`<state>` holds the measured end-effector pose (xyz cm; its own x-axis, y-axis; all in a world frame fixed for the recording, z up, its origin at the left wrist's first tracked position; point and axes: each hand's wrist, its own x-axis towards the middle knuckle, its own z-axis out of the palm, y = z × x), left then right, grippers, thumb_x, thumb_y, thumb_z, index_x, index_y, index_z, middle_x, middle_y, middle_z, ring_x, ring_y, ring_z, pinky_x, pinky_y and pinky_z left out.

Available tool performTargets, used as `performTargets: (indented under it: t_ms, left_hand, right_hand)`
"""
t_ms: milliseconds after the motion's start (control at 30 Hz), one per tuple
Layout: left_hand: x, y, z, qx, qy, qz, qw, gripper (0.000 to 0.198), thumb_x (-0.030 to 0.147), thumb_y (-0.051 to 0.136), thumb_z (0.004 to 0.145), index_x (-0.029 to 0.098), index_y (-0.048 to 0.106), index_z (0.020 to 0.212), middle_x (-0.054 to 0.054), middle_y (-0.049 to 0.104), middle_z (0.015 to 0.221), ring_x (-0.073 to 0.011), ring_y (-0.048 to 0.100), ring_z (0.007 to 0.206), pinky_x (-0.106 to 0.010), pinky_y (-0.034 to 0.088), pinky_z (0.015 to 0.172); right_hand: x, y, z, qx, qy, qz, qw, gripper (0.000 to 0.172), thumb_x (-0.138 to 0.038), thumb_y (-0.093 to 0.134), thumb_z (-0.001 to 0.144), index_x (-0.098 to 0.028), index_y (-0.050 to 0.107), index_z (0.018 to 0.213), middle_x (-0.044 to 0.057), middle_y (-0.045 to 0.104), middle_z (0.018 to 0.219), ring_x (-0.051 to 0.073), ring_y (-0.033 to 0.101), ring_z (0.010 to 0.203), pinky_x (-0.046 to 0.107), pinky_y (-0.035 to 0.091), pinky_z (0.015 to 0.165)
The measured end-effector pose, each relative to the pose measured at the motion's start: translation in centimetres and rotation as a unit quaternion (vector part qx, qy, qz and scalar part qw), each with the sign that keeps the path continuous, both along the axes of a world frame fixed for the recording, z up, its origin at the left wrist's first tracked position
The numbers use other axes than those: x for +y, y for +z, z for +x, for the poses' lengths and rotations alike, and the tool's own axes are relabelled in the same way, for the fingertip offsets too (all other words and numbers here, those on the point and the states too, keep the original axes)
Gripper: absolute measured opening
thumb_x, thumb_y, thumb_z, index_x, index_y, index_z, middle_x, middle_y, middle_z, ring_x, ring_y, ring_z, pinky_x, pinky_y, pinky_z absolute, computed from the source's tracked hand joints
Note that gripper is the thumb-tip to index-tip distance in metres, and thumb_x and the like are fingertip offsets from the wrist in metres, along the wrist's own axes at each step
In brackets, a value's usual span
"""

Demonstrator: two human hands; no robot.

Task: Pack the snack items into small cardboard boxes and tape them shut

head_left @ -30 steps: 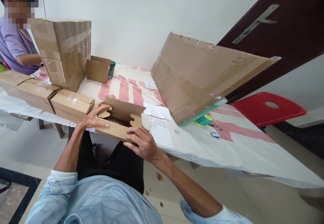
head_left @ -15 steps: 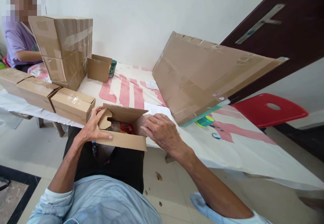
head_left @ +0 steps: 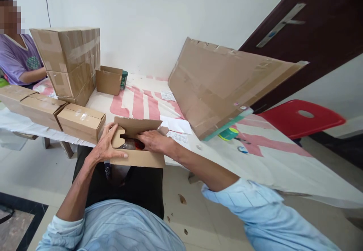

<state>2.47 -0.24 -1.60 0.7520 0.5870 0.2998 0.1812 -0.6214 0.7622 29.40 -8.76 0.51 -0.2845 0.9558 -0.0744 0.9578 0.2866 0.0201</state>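
A small cardboard box [head_left: 138, 159] with raised flaps stands at the table's front edge, just above my lap. My left hand [head_left: 107, 145] grips its left end, thumb along the front wall and fingers over the notched end flap [head_left: 117, 137]. Inside lies something in shiny clear and red wrapping [head_left: 131, 144], partly hidden. My right hand [head_left: 154, 141] reaches into the box from the right, fingers stretched out over the contents. Its fingertips are partly hidden, and I see nothing held in them.
Closed cardboard boxes [head_left: 81, 120] line the table edge on the left, with taped larger boxes [head_left: 75, 54] behind. A big cardboard sheet [head_left: 215, 84] leans at the right. Beyond are a green tape roll [head_left: 228, 134] and a red chair [head_left: 300, 120]. A person in purple [head_left: 21, 60] sits far left.
My right hand has moved left, from beside the box's right end to inside it over the wrapped contents. The left hand keeps its grip. The view has shifted slightly.
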Motion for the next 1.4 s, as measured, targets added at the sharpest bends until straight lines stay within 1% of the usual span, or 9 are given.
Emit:
performTargets:
  t_ms: [233, 500, 700, 833, 900, 1000, 1133, 1233, 1400]
  left_hand:
    - [1.0, 0.4, 1.1, 0.022, 0.019, -0.027, 0.999, 0.145, 0.079, 0.093, 0.059, 0.017, 0.028, 0.172, -0.023, 0.019, 0.174, -0.0506, 0.023, 0.165, -0.063, 0.024, 0.137]
    - [1.5, -0.2, 1.1, 0.008, 0.015, -0.02, 1.0, 0.139, 0.077, 0.093, 0.062, 0.022, 0.028, 0.173, -0.02, 0.024, 0.173, -0.0492, 0.028, 0.163, -0.063, 0.028, 0.136]
    - [1.7, 0.0, 1.3, 0.009, 0.021, -0.028, 0.999, 0.136, 0.076, 0.092, 0.063, 0.019, 0.032, 0.171, -0.02, 0.025, 0.173, -0.0483, 0.029, 0.163, -0.062, 0.027, 0.136]
    - [2.4, 1.5, 1.7, -0.025, 0.042, -0.015, 0.999, 0.12, 0.074, 0.087, 0.072, 0.019, 0.039, 0.167, -0.022, 0.027, 0.173, -0.047, 0.03, 0.163, -0.063, 0.029, 0.135]
    - [2.7, 2.4, 2.0, -0.036, 0.031, 0.002, 0.999, 0.112, 0.07, 0.088, 0.074, 0.022, 0.044, 0.165, -0.019, 0.029, 0.172, -0.0465, 0.032, 0.162, -0.063, 0.031, 0.134]
    - [3.1, 3.3, 2.7, -0.022, 0.0, 0.018, 1.0, 0.108, 0.067, 0.093, 0.069, 0.026, 0.052, 0.16, -0.018, 0.034, 0.169, -0.0473, 0.036, 0.16, -0.063, 0.034, 0.133]
    - [2.9, 2.7, 2.9, -0.019, 0.004, 0.022, 1.0, 0.112, 0.066, 0.097, 0.064, 0.029, 0.052, 0.16, -0.016, 0.025, 0.173, -0.0479, 0.036, 0.16, -0.064, 0.035, 0.133]
    - [2.8, 1.8, 2.5, -0.012, 0.019, 0.022, 1.0, 0.116, 0.065, 0.098, 0.063, 0.028, 0.049, 0.162, -0.016, 0.021, 0.176, -0.0476, 0.035, 0.161, -0.065, 0.032, 0.134]
    - [2.7, 1.0, 2.4, 0.02, 0.047, -0.003, 0.999, 0.126, 0.067, 0.098, 0.06, 0.02, 0.047, 0.165, -0.02, 0.02, 0.179, -0.0501, 0.033, 0.162, -0.061, 0.032, 0.135]
  right_hand:
    - [2.4, 0.3, -0.7, 0.005, 0.037, -0.023, 0.999, 0.013, -0.007, 0.075, 0.087, -0.02, 0.079, 0.085, 0.006, 0.076, 0.079, 0.021, 0.07, 0.072, 0.032, 0.049, 0.071]
    - [1.7, 1.7, -1.4, 0.016, 0.022, -0.001, 1.0, 0.03, -0.001, 0.063, 0.088, -0.021, 0.069, 0.068, 0.005, 0.07, 0.07, 0.02, 0.064, 0.067, 0.033, 0.044, 0.064]
    - [0.3, 6.9, 0.6, 0.126, -0.023, 0.049, 0.991, 0.025, -0.018, 0.048, 0.098, -0.022, 0.07, 0.086, 0.005, 0.077, 0.09, 0.02, 0.069, 0.079, 0.032, 0.051, 0.072]
    - [-0.9, 11.2, 3.2, 0.389, -0.094, 0.026, 0.916, 0.027, -0.033, 0.048, 0.1, -0.02, 0.069, 0.089, 0.01, 0.08, 0.101, 0.022, 0.075, 0.087, 0.033, 0.058, 0.075]
    - [-1.3, 12.3, 3.7, 0.417, -0.095, 0.022, 0.904, 0.027, -0.039, 0.053, 0.099, -0.019, 0.07, 0.091, 0.011, 0.079, 0.101, 0.023, 0.075, 0.088, 0.034, 0.059, 0.076]
    - [-1.2, 11.7, 2.6, 0.33, -0.055, 0.013, 0.942, 0.023, -0.04, 0.062, 0.093, -0.021, 0.073, 0.09, 0.006, 0.078, 0.093, 0.022, 0.072, 0.085, 0.034, 0.056, 0.077]
    - [0.0, 8.4, -0.8, 0.096, -0.047, -0.082, 0.991, 0.016, -0.029, 0.075, 0.085, -0.023, 0.08, 0.099, 0.006, 0.081, 0.098, 0.026, 0.075, 0.092, 0.033, 0.054, 0.077]
    - [1.4, 6.2, -2.3, -0.012, -0.065, -0.142, 0.988, 0.025, -0.014, 0.075, 0.082, -0.023, 0.084, 0.103, 0.01, 0.083, 0.106, 0.029, 0.077, 0.101, 0.033, 0.054, 0.082]
    - [2.3, 4.8, -2.5, -0.047, -0.063, -0.177, 0.981, 0.025, -0.011, 0.07, 0.086, -0.016, 0.085, 0.106, 0.017, 0.082, 0.109, 0.033, 0.077, 0.106, 0.035, 0.052, 0.084]
